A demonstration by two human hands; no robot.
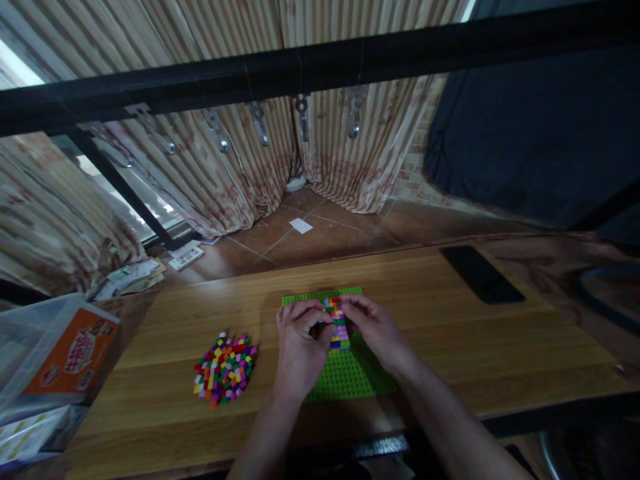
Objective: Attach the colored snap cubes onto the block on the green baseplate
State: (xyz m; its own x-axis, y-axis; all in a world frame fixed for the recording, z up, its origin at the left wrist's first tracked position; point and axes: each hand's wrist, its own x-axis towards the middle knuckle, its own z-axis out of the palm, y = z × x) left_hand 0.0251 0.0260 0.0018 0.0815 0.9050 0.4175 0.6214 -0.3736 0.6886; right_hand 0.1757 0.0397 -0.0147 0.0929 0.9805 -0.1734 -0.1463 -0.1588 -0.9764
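Observation:
A green studded baseplate lies on the wooden table in front of me. A patch of small coloured bricks is stuck on its middle. My left hand rests on the plate's left half, fingers curled and pinched at the patch's left edge. My right hand comes in from the right, fingertips pressed together on the patch's upper right. What either pinch holds is too small to make out. A loose heap of small coloured bricks lies on the table to the left of my left hand.
A black phone lies flat at the table's far right. A clear plastic box with an orange label stands at the left edge. A black metal bar crosses overhead. Striped curtains and tiled floor lie beyond the table.

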